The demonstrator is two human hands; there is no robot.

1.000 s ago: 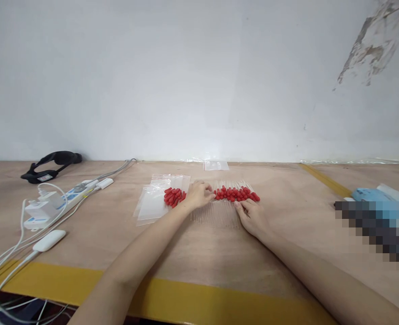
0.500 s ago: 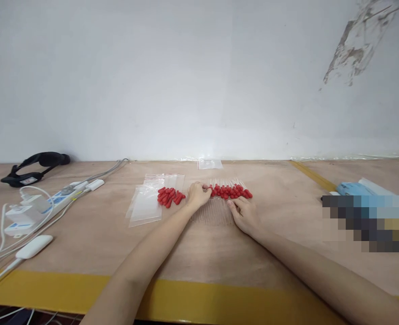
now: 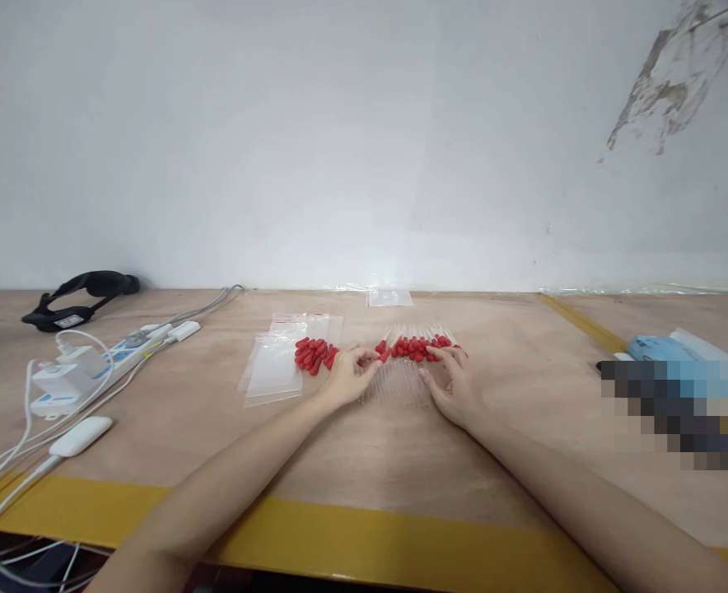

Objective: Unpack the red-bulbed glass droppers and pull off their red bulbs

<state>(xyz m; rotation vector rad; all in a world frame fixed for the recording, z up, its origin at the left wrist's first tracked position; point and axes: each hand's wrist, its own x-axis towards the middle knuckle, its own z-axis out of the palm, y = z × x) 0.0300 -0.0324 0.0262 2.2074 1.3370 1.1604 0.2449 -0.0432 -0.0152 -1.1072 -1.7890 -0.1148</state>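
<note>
A: While both hands sit at the row of red-bulb droppers [image 3: 418,349], what's each one doing?

B: Left hand [image 3: 347,377] is at the row's left end, thumb and fingertips pinched narrow on one red bulb there. Can't tell if it's lifted off the table.

A: Right hand?

B: Right hand [image 3: 451,385] is at the row's right half, fingers loosely curled, tips touching the bulbs and the clear stems [image 3: 401,383]. Whether it really grips one, cannot tell, too small.

A: Where do the droppers lie?

B: Mid-table on the plywood table [image 3: 512,461], bulbs pointing to the wall, clear stems toward the person, laid side by side between the two hands.

A: Anything else red?

B: A loose pile of red bulbs [image 3: 313,354] just left of the left hand, lying on the edge of the clear zip bags [image 3: 274,369].

A: Rest of the table?

B: One more small clear bag [image 3: 389,297] by the wall. Far left: white power strip [image 3: 101,362] with plugs and cables, white adapter [image 3: 81,436] nearer the edge, black strap [image 3: 83,295] at the wall. Right: blue packet [image 3: 664,349] beside a blurred patch. Yellow tape [image 3: 352,539] runs along the near edge.
</note>
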